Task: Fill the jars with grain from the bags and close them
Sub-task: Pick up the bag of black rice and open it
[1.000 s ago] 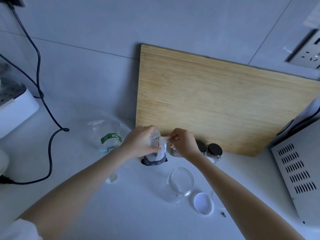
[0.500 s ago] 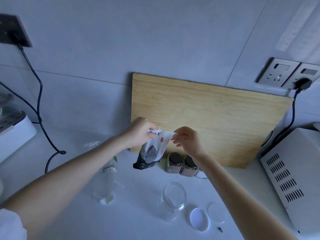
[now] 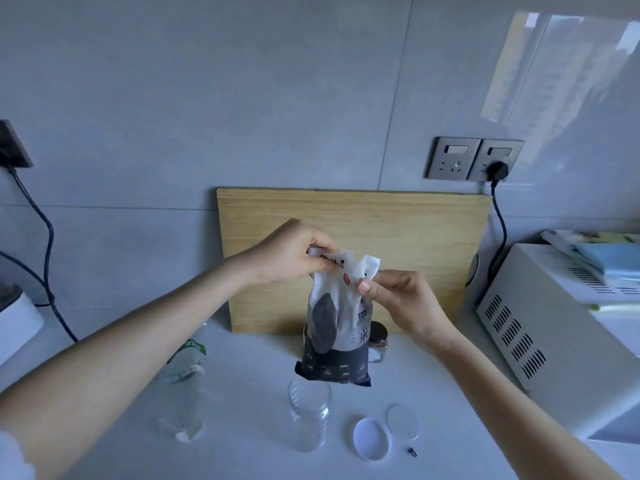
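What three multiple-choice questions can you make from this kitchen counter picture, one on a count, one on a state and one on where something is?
1. How many hands hold the grain bag?
A. none
B. one
C. two

2. The big clear jar is:
A. open and empty
B. closed with its lid
C. full of grain

3. Where is the white lid?
A. on the jar's mouth
B. on the counter, right of the jar
C. inside the bag

Answers:
1. C: the left hand and the right hand both pinch the bag's top.
2. A: its mouth is bare and nothing shows inside.
3. B: it lies flat on the counter beside the jar.
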A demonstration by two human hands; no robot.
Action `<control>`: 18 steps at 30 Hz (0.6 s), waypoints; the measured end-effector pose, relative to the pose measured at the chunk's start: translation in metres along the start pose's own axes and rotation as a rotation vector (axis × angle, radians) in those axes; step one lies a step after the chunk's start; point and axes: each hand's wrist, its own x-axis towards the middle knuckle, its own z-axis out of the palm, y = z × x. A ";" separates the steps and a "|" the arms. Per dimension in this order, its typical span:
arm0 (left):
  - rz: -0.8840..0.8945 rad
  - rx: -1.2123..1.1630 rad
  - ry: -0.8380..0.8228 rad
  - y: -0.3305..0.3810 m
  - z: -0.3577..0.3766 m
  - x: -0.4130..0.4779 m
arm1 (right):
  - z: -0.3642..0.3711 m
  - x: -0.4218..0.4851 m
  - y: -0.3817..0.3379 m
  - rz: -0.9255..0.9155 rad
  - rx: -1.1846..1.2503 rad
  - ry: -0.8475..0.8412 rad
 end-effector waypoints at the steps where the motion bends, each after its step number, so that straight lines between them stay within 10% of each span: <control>1: -0.003 -0.007 -0.006 0.006 0.003 0.001 | -0.005 -0.005 -0.001 0.000 0.017 0.023; 9: 0.036 -0.042 -0.012 0.041 0.012 0.007 | -0.050 -0.030 -0.012 -0.014 0.081 0.062; 18: -0.019 0.075 -0.030 0.032 0.039 0.003 | -0.040 -0.031 -0.010 -0.125 -0.543 0.397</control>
